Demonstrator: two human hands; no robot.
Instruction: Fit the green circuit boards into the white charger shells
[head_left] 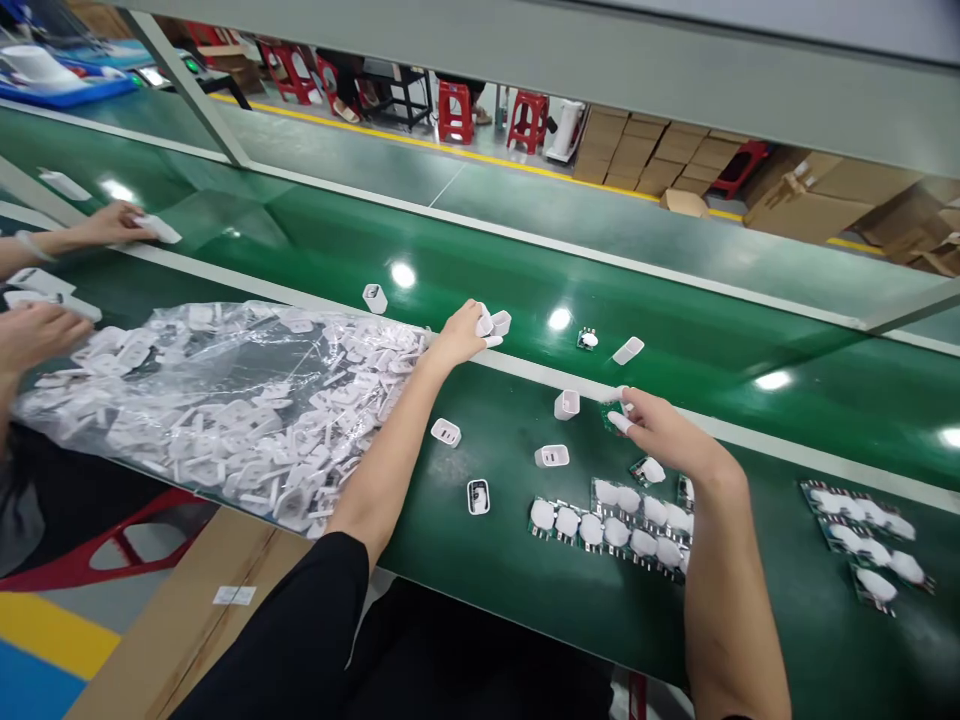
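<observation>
My left hand (459, 338), with white fingertip covers, closes on a white plastic charger housing (501, 322) above the belt's near edge. My right hand (660, 428), also in fingertip covers, pinches a small green circuit board (611, 415). Between the hands, an open white housing (568, 404) stands on the green table. Nearer to me are more white charger pieces, one with port slots (553, 456), another (446, 432), and an open one with parts inside (478, 497). Rows of circuit boards with white blobs (616, 531) lie below my right hand.
A clear plastic bag (247, 350) with many white plastic parts covers the table's left. On the green belt (465, 250) are a housing (375, 298), a board (588, 339) and another housing (628, 350). More boards (862, 530) lie right. A co-worker's hands (112, 222) hold white pieces at left.
</observation>
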